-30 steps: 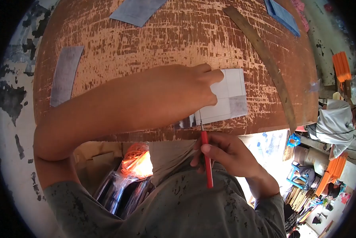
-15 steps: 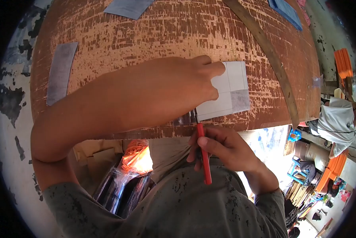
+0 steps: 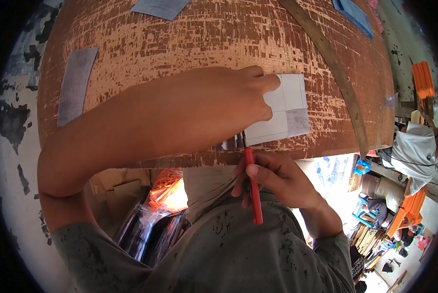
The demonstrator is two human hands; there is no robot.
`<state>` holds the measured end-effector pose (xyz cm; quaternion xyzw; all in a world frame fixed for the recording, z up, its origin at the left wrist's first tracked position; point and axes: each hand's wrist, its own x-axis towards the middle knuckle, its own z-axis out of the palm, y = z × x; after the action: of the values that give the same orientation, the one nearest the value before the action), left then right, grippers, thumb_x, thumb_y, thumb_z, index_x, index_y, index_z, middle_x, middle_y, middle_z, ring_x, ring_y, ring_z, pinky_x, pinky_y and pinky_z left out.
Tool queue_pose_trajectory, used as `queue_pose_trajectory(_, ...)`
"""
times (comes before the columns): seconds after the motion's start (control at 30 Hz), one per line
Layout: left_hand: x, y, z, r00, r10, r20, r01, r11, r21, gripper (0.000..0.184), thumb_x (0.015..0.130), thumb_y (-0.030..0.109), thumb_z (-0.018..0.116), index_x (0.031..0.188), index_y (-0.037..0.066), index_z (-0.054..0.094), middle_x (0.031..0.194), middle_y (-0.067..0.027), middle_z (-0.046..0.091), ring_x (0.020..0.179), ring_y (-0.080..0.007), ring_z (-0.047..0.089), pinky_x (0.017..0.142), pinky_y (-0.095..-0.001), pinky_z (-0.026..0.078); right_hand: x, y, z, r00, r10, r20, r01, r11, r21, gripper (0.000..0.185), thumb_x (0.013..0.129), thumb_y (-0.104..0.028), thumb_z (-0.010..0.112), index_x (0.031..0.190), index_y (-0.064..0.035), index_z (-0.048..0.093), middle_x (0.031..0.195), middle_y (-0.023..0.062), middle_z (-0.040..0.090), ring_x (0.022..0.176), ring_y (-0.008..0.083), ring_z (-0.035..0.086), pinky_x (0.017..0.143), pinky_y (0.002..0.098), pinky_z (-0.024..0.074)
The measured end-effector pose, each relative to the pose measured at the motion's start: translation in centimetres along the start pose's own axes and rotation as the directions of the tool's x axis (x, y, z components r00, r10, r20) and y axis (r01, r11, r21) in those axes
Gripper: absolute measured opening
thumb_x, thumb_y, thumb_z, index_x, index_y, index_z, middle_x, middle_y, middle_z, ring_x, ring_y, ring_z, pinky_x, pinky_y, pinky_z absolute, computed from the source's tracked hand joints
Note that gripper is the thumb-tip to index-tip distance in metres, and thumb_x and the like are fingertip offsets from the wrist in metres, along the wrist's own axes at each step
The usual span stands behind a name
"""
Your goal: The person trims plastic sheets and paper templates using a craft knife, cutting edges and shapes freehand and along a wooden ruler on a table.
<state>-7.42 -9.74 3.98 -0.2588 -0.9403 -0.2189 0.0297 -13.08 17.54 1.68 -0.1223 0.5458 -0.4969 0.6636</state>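
My left hand [image 3: 254, 93] presses down on a white card [image 3: 273, 129] with thin ruled lines and a grey patch at its lower right corner. Its visible fingers are spread, and my forearm crosses the table from the left. My right hand [image 3: 280, 178], just below the table edge, is closed around a red-handled cutter knife [image 3: 254, 188]. The knife's thin dark tip points up to the card's lower left corner, beside my left wrist. A dark, shiny strip [image 3: 228, 144] shows under my forearm; the rest of it is hidden.
The worn brown table [image 3: 180, 53] bears a grey piece [image 3: 77, 85] at left, another grey piece [image 3: 161, 7] at the far edge, folded blue material [image 3: 353, 18] and a long curved-looking strip [image 3: 333, 58]. Below lies an orange bundle [image 3: 165, 188]. A person in white [image 3: 412, 149] is at far right.
The view has shifted slightly. My right hand and the knife sit a little higher and further right; my left hand still rests on the card.
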Motion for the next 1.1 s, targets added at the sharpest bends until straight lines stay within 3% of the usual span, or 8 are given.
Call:
queue_pose_trajectory(0.23, -0.2, 0.0, 0.2, 1.000, 0.003, -0.020, -0.003, 1.000, 0.005, 0.043, 0.094, 0.001, 0.067, 0.135, 0.006, 0.076, 0.157, -0.0150, 0.055, 0.140, -0.0331, 0.062, 0.110, -0.0417, 0.057, 0.1, -0.1, -0.1, 1.000, -0.018, 0.006, 0.018, 1.000, -0.026, 0.039, 0.118, -0.033, 0.055, 0.129, 0.0042, 0.063, 0.102, 0.0190, 0.077, 0.087, 0.0263, 0.079, 0.074, 0.0373, 0.0657)
queue_pose_trajectory(0.33, -0.1, -0.1, 0.5, 1.000, 0.006, -0.027, -0.006, 1.000, 0.010, 0.043, 0.094, 0.001, 0.067, 0.135, 0.006, 0.076, 0.157, -0.0148, 0.055, 0.139, -0.0330, 0.062, 0.110, -0.0417, 0.058, -0.1, -0.6, 0.0, 0.999, 0.025, 0.036, -0.025, 1.000, 0.013, 0.041, 0.120, -0.036, 0.055, 0.133, 0.0022, 0.063, 0.105, 0.0113, 0.079, 0.088, 0.0138, 0.074, 0.080, 0.0299, 0.0600)
queue_pose_trajectory(0.63, 0.8, 0.3, -0.4, 0.998, -0.017, 0.062, 0.017, 1.000, 0.004, 0.040, 0.095, 0.002, 0.066, 0.133, 0.006, 0.078, 0.156, -0.0146, 0.056, 0.136, -0.0331, 0.064, 0.107, -0.0411, 0.059, 0.0, -0.2, 0.0, 0.999, 0.025, 0.043, -0.027, 0.999, 0.046, 0.043, 0.120, -0.036, 0.055, 0.136, 0.0038, 0.061, 0.106, 0.0139, 0.078, 0.088, 0.0165, 0.075, 0.079, 0.0315, 0.0618)
queue_pose_trajectory(0.7, 0.6, 0.0, -0.1, 0.999, -0.006, 0.036, 0.007, 1.000, -0.021, 0.040, 0.095, 0.003, 0.066, 0.133, 0.006, 0.078, 0.155, -0.0147, 0.056, 0.136, -0.0333, 0.064, 0.107, -0.0410, 0.059, 0.1, -0.1, 0.2, 1.000, -0.006, 0.006, 0.006, 1.000, 0.010, 0.041, 0.119, -0.035, 0.054, 0.130, 0.0036, 0.062, 0.103, 0.0187, 0.077, 0.083, 0.0260, 0.079, 0.071, 0.0364, 0.0648)
queue_pose_trajectory(0.87, 0.6, -0.1, 0.0, 1.000, 0.017, -0.025, -0.017, 0.999, -0.028, 0.039, 0.096, 0.003, 0.065, 0.132, 0.005, 0.078, 0.154, -0.0149, 0.057, 0.134, -0.0337, 0.064, 0.108, -0.0410, 0.058, 0.2, 0.1, 0.0, 1.000, -0.014, 0.017, 0.014, 1.000, 0.008, 0.041, 0.119, -0.034, 0.054, 0.131, 0.0034, 0.062, 0.103, 0.0188, 0.078, 0.082, 0.0259, 0.079, 0.071, 0.0361, 0.0646)
queue_pose_trajectory(0.93, 1.5, 0.5, -1.4, 0.983, -0.051, 0.177, 0.052, 0.999, 0.000, 0.039, 0.095, 0.002, 0.066, 0.132, 0.005, 0.078, 0.154, -0.0150, 0.057, 0.136, -0.0336, 0.063, 0.109, -0.0412, 0.058, 0.1, 0.1, 0.0, 1.000, -0.010, 0.016, 0.010, 1.000, 0.010, 0.040, 0.119, -0.034, 0.054, 0.131, 0.0034, 0.062, 0.103, 0.0190, 0.078, 0.082, 0.0259, 0.079, 0.071, 0.0360, 0.0645)
queue_pose_trajectory(1.0, 1.5, 0.7, -1.8, 0.982, -0.057, 0.181, 0.060, 0.998, -0.008, 0.039, 0.095, 0.002, 0.066, 0.132, 0.005, 0.078, 0.154, -0.0150, 0.057, 0.136, -0.0335, 0.063, 0.109, -0.0412, 0.058, 0.0, -0.1, -0.2, 0.999, 0.015, 0.039, -0.017, 0.999, 0.033, 0.042, 0.120, -0.037, 0.055, 0.133, 0.0030, 0.062, 0.105, 0.0130, 0.079, 0.086, 0.0152, 0.076, 0.078, 0.0305, 0.0614)
queue_pose_trajectory(1.1, 1.2, 0.4, -1.3, 0.989, -0.038, 0.144, 0.038, 0.999, 0.001, 0.040, 0.094, 0.001, 0.067, 0.132, 0.006, 0.078, 0.155, -0.0151, 0.057, 0.137, -0.0334, 0.063, 0.109, -0.0410, 0.058, -0.1, -0.6, 0.2, 0.999, 0.030, 0.013, -0.030, 0.999, 0.033, 0.042, 0.120, -0.037, 0.055, 0.130, 0.0026, 0.064, 0.103, 0.0119, 0.080, 0.084, 0.0135, 0.075, 0.076, 0.0297, 0.0603)
